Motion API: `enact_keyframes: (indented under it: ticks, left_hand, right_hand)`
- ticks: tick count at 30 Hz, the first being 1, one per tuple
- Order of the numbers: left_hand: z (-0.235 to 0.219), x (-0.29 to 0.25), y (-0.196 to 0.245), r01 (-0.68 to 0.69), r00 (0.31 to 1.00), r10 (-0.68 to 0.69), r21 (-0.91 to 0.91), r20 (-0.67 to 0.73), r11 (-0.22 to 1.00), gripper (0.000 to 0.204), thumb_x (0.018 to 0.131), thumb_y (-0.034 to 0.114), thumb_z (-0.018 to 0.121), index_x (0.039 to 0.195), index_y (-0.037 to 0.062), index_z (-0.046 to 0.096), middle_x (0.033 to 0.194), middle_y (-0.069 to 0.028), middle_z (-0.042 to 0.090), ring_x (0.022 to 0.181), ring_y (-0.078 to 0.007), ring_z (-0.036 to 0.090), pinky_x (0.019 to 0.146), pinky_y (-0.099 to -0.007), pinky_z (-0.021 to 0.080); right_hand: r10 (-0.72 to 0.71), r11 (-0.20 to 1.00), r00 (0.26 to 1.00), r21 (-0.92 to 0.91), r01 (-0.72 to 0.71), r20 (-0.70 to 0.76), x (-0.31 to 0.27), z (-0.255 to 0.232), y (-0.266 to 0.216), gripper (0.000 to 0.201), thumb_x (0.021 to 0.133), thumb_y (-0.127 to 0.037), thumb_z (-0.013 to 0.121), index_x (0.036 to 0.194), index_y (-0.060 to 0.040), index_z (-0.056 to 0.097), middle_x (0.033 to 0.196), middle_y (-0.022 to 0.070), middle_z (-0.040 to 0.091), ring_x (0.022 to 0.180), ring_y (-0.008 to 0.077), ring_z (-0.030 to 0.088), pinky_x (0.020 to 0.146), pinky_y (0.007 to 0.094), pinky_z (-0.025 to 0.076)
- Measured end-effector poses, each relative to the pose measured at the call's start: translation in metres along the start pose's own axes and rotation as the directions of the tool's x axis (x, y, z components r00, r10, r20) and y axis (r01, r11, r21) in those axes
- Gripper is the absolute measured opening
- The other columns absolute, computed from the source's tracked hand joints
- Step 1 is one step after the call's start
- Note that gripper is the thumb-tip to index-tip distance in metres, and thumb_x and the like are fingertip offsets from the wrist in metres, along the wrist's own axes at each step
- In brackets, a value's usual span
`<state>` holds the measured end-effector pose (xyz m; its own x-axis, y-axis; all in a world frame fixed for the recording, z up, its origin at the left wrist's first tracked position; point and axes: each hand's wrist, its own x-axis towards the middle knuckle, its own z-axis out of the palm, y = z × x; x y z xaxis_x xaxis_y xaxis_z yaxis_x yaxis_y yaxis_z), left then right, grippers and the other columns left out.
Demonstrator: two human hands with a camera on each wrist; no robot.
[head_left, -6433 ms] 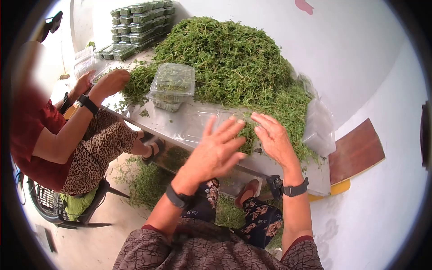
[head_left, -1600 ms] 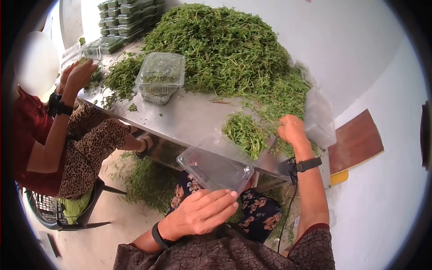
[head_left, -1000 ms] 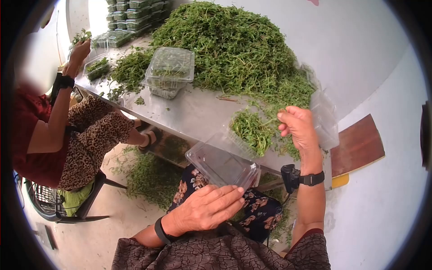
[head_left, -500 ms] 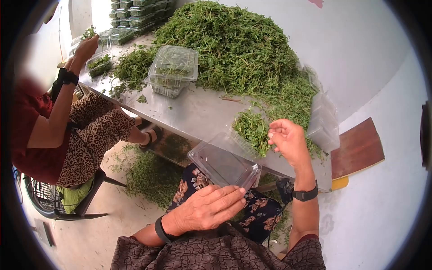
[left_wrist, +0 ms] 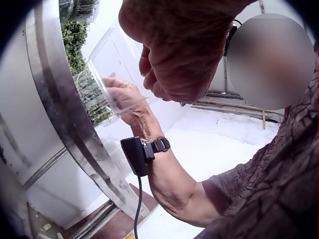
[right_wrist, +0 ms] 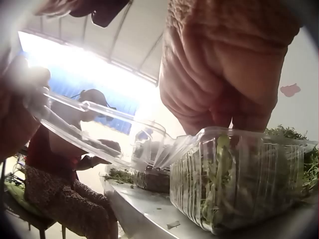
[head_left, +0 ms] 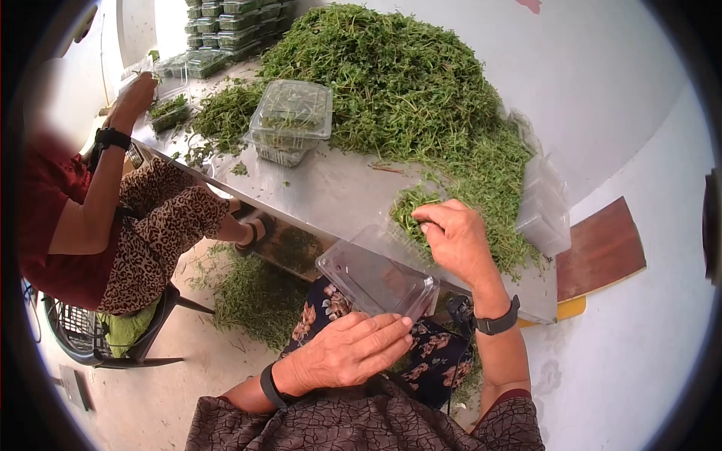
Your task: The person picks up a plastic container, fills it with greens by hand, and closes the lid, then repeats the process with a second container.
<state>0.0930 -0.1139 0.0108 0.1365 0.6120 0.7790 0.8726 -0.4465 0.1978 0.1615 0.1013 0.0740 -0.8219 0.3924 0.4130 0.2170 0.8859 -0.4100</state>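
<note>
Head view: one clear clamshell container (head_left: 391, 252) sits at the near edge of the steel table (head_left: 316, 188), its tray part-filled with herbs and its hinged lid (head_left: 376, 278) hanging open over the edge toward the person. The left hand (head_left: 353, 349) lies on the lid's near rim with fingers nearly straight; whether the thumb grips beneath cannot be told here. The right hand (head_left: 451, 237) is over the tray, fingers curled down onto the greens (head_left: 410, 207), pressing or pinching them. One large heap of herbs (head_left: 391, 83) covers the far side. One closed, filled container (head_left: 292, 120) stands mid-table; a stack of filled ones (head_left: 226, 19) stands at the far end, too many and too small to count. One stack of empty containers (head_left: 541, 210) stands right of the heap. A second person (head_left: 83, 203) works at the far left.

Left wrist view: the left hand (left_wrist: 179, 55) curls its fingers about the lid edge (left_wrist: 119, 64), a light hold. The right hand (left_wrist: 122, 97) reaches into the tray.

Right wrist view: the right hand's fingers (right_wrist: 219, 99) press down inside the tray (right_wrist: 239, 174), its greens packed against the ribbed wall.

Judgement: the filling goes best if the lid is held well back and steady, the sprigs are tucked below the rim, and none is left across the hinge or the sealing edge.
</note>
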Motion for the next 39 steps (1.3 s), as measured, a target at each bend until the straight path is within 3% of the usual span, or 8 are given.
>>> enact_keyframes:
  ticks: [6, 13, 15, 18, 25, 28, 30, 39]
  left_hand:
    - [0.000, 0.000, 0.000, 0.001, 1.000, -0.001, -0.011, 0.013, 1.000, 0.032, 0.075, 0.006, 0.058, 0.105, -0.0013, 0.062, 0.120, -0.0170, 0.057, 0.101, -0.0242, 0.061, 0.073, -0.0305, 0.047]
    - [-0.002, 0.000, 0.000, -0.006, 1.000, 0.006, -0.009, 0.026, 1.000, 0.035, 0.074, 0.007, 0.057, 0.108, -0.0020, 0.061, 0.123, -0.0185, 0.055, 0.103, -0.0255, 0.060, 0.074, -0.0314, 0.047]
    - [-0.002, 0.000, 0.000, -0.008, 0.999, 0.008, -0.005, 0.033, 1.000, 0.035, 0.074, 0.007, 0.057, 0.108, -0.0020, 0.061, 0.123, -0.0186, 0.055, 0.103, -0.0255, 0.060, 0.074, -0.0313, 0.047]
    - [-0.002, 0.000, 0.000, -0.010, 0.999, 0.010, -0.007, 0.036, 1.000, 0.035, 0.075, 0.007, 0.056, 0.108, -0.0019, 0.061, 0.123, -0.0186, 0.055, 0.103, -0.0254, 0.060, 0.074, -0.0312, 0.047]
    - [0.000, -0.003, -0.002, -0.011, 1.000, 0.011, -0.016, 0.003, 1.000, 0.032, 0.075, 0.007, 0.057, 0.106, -0.0016, 0.061, 0.122, -0.0185, 0.055, 0.101, -0.0247, 0.061, 0.073, -0.0307, 0.047]
    - [0.001, -0.003, -0.002, -0.021, 1.000, 0.021, -0.003, -0.004, 1.000, 0.031, 0.076, 0.007, 0.057, 0.105, -0.0014, 0.062, 0.122, -0.0183, 0.056, 0.100, -0.0241, 0.062, 0.073, -0.0303, 0.047]
    - [0.001, -0.002, -0.002, -0.023, 1.000, 0.023, -0.003, -0.001, 1.000, 0.030, 0.076, 0.007, 0.057, 0.105, -0.0013, 0.062, 0.122, -0.0184, 0.056, 0.099, -0.0240, 0.062, 0.073, -0.0301, 0.047]
    - [-0.001, -0.001, -0.001, -0.008, 1.000, 0.009, -0.025, 0.012, 1.000, 0.033, 0.075, 0.006, 0.057, 0.106, -0.0018, 0.061, 0.122, -0.0184, 0.056, 0.100, -0.0247, 0.061, 0.072, -0.0303, 0.046]
  right_hand:
    - [-0.247, 0.958, 0.968, -0.135, 0.252, 0.054, -0.001, 0.015, 0.010, 0.024, 0.074, 0.003, 0.055, 0.092, -0.0051, 0.069, 0.093, 0.0109, 0.068, 0.089, 0.0300, 0.060, 0.079, 0.0394, 0.048]
    - [-0.257, 0.966, 0.966, 0.022, 0.257, 0.031, -0.001, 0.003, 0.010, 0.024, 0.075, 0.003, 0.053, 0.092, -0.0035, 0.068, 0.094, 0.0108, 0.068, 0.090, 0.0293, 0.060, 0.081, 0.0381, 0.048]
    - [-0.162, 0.985, 0.984, 0.041, 0.165, -0.068, 0.001, -0.001, 0.011, 0.021, 0.077, 0.001, 0.054, 0.091, -0.0028, 0.068, 0.094, 0.0110, 0.068, 0.088, 0.0287, 0.060, 0.080, 0.0373, 0.048]
    - [-0.072, 0.997, 0.994, 0.014, 0.074, -0.077, 0.003, -0.005, 0.009, 0.018, 0.077, 0.000, 0.057, 0.090, -0.0025, 0.069, 0.092, 0.0116, 0.068, 0.086, 0.0284, 0.060, 0.078, 0.0369, 0.049]
    - [-0.077, 0.996, 0.995, -0.043, 0.075, -0.062, 0.000, -0.002, 0.006, 0.017, 0.076, -0.003, 0.060, 0.091, -0.0031, 0.068, 0.091, 0.0119, 0.068, 0.084, 0.0287, 0.059, 0.075, 0.0360, 0.049]
    - [-0.131, 0.988, 0.977, -0.100, 0.115, -0.170, 0.000, -0.003, -0.002, 0.017, 0.076, -0.005, 0.063, 0.092, -0.0035, 0.068, 0.096, 0.0108, 0.068, 0.088, 0.0283, 0.059, 0.078, 0.0364, 0.048]
    - [-0.311, 0.946, 0.945, -0.132, 0.297, -0.098, 0.001, -0.001, -0.001, 0.018, 0.077, -0.011, 0.066, 0.094, -0.0032, 0.067, 0.101, 0.0104, 0.067, 0.095, 0.0277, 0.057, 0.086, 0.0390, 0.044]
    - [-0.284, 0.940, 0.951, -0.158, 0.301, 0.125, -0.001, 0.010, -0.004, 0.022, 0.083, -0.020, 0.061, 0.095, -0.0025, 0.067, 0.103, 0.0087, 0.067, 0.101, 0.0279, 0.054, 0.094, 0.0412, 0.037]
